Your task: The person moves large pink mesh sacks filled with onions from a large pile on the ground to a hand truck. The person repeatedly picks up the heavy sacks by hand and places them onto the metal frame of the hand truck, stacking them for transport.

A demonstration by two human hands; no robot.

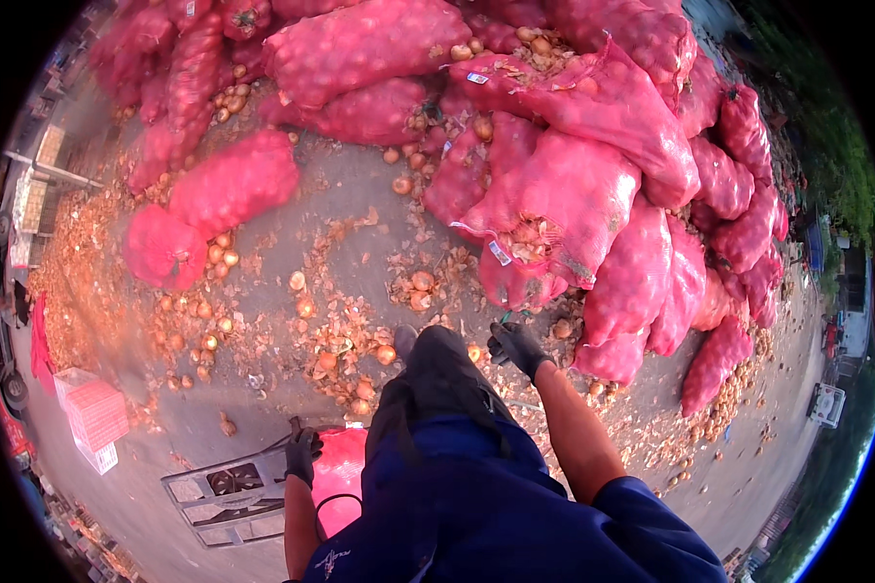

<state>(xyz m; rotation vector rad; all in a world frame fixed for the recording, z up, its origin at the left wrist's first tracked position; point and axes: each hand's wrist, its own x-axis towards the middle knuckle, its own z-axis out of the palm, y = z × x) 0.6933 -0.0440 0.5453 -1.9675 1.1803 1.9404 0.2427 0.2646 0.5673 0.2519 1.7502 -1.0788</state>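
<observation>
My left hand [303, 453], in a dark glove, is closed at the upper corner of a grey metal frame [187, 489] with crossbars. Beside that hand a pink-red mesh sack [340, 466] shows partly, the rest hidden by my body. My right hand [518, 348], also gloved, is closed in front of my legs, and something small, thin and greenish shows at its fingertips. Just beyond it stand filled mesh sacks of onions; the nearest large sack [564, 194] has onion skins gathered at its mouth. Another full sack [624, 296] leans right of the hand.
A heap of onion sacks [369, 49] fills the far side. Two sacks [233, 185] lie apart at left. Loose onions [421, 281] and dry skins litter the ground. A pink-and-white stack [95, 416] stands at left, and more loose onions [724, 403] lie at right.
</observation>
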